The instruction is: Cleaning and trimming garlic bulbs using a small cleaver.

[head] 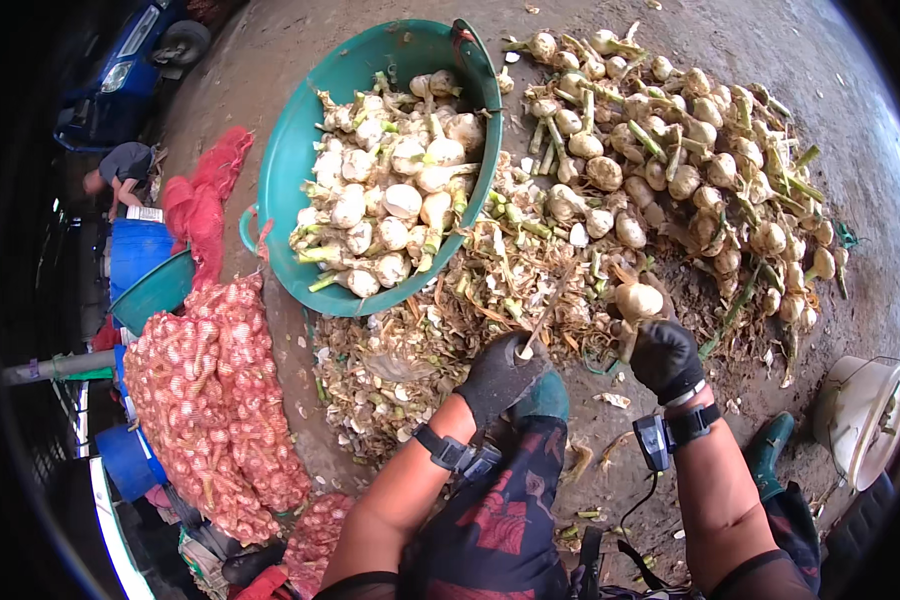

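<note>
In my gloved left hand is a knife, its narrow blade pointing up and away from me. My gloved right hand grips a garlic bulb by its stalk, with the bulb standing above the fist. The blade and the bulb are apart. Beyond the right hand lies a heap of untrimmed garlic with long stalks. A large green tub at the upper left holds many cleaned, short-stalked bulbs. Under and around the left hand spreads a litter of peeled skins and stalk cuttings.
Red mesh sacks full of garlic lie at the left, near blue barrels and a second green basin. A white bucket stands at the right. A person bends over near a blue vehicle at the far left.
</note>
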Motion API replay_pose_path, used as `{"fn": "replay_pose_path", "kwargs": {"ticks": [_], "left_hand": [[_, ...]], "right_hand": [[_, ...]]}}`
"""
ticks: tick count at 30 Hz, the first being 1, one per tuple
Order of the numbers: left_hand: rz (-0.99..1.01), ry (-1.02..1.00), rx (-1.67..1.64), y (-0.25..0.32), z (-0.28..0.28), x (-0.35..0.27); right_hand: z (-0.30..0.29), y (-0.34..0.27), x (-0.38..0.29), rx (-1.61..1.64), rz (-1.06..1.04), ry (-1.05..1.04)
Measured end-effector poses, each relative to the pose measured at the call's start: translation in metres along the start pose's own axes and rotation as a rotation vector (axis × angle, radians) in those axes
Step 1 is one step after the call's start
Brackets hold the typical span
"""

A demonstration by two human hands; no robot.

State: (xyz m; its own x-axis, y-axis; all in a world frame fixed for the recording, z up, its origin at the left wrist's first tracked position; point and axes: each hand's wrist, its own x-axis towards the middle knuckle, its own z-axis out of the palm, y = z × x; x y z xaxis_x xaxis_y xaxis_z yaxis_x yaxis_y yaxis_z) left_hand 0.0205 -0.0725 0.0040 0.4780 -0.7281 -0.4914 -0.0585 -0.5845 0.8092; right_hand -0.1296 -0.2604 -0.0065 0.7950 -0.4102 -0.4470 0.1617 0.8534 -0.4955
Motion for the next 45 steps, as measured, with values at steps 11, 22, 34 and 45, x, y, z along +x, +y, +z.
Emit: {"fn": "replay_pose_path", "kwargs": {"ticks": [11,22,34,45], "left_hand": [[0.277,0.52,0.685,0.066,-0.14,0.0],[0.406,0.173,0.485,0.085,-0.025,0.004],[0.398,0.027,0.589,0.082,-0.015,-0.013],[0.046,0.135,0.543,0.013,-0.026,0.004]], "right_hand": [[0.006,-0.022,-0.038,-0.581,-0.034,0.043],[0.078,-0.044,-0.003,-0.488,-0.013,-0.126],[0.056,-0.008,-0.005,-0.714,-0.241,-0.132],[0.052,-0.029,-0.018,-0.735,-0.082,-0.268]]}}
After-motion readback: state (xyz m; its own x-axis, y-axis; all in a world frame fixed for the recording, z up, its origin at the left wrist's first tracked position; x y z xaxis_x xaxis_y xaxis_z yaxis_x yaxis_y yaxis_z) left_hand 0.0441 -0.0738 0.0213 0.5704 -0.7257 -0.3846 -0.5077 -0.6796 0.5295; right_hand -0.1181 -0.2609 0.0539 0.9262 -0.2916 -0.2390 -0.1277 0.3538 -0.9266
